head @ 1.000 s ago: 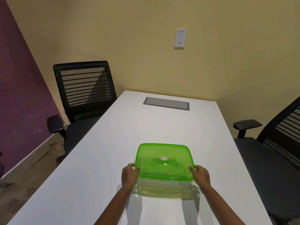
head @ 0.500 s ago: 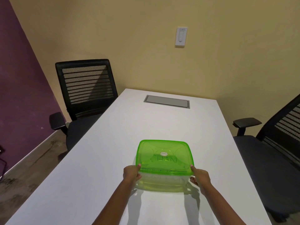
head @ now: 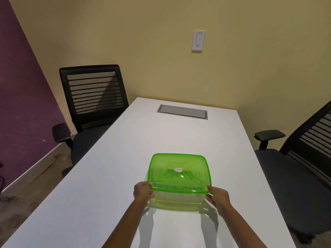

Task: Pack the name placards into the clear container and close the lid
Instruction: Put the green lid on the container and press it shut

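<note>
**Asker:** How far along are you?

**Me:** Close to done, I'd judge. The name placards (head: 179, 177) are inside the clear container (head: 176, 198); I can read lettering through the plastic, though I can't count them. The green lid (head: 179, 171) sits on top and looks level all round. No placards lie loose on the white table (head: 125, 158). What's left is confirming the seal, mostly at the near corners.

**Asker:** What are your hands doing?

**Me:** My left hand (head: 142, 193) is clenched on the lid's near corner at about 8 o'clock of the box, thumb over the rim and fingers on the wall beneath. My right hand (head: 217, 195) grasps the matching corner at about 4 o'clock the same way. Whether the rim has clicked home under my thumbs I cannot tell.

**Asker:** Where does the box sit, and is there room?

**Me:** It rests on the table toward my end, roughly centred between the long edges and well clear of both. Toward 12 o'clock the surface is bare up to the grey cable hatch (head: 182, 111), well apart from the box. One black chair (head: 93, 97) stands off the table at 10 o'clock, another chair (head: 304, 158) at 3 o'clock; neither crowds my arms. If I press the far corners, I have a free reach forward.
</note>
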`<act>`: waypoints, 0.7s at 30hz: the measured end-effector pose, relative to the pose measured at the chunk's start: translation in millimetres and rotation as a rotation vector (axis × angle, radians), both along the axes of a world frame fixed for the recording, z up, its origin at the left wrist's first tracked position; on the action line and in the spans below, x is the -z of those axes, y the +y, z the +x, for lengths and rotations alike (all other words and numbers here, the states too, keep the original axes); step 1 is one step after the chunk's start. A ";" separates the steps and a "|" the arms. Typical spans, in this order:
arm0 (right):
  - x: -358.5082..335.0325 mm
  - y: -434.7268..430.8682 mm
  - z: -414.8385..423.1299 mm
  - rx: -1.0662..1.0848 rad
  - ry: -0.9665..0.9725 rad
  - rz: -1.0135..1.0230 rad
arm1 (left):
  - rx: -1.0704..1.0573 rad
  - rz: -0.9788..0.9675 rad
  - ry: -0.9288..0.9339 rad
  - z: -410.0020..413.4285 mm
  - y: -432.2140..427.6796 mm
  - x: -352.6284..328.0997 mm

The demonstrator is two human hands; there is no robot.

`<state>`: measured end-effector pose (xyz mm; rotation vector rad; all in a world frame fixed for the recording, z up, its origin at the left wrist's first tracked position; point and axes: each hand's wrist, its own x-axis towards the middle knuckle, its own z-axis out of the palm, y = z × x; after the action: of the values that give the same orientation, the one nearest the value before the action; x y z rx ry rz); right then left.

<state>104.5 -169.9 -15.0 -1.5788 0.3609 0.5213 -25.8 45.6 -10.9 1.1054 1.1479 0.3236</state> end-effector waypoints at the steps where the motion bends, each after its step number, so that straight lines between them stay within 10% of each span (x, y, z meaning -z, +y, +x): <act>1: 0.5 -0.5 -0.8 0.013 0.016 0.024 | 0.004 0.004 0.004 -0.1 -0.2 0.0; 21: -25.7 -2.5 12.6 -0.118 0.090 -0.055 | 0.210 0.337 0.289 11.9 7.5 -5.7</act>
<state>117.1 -172.4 10.7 -1.6403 0.3542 0.6794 -14.0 53.0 -5.2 1.5965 1.2447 0.2004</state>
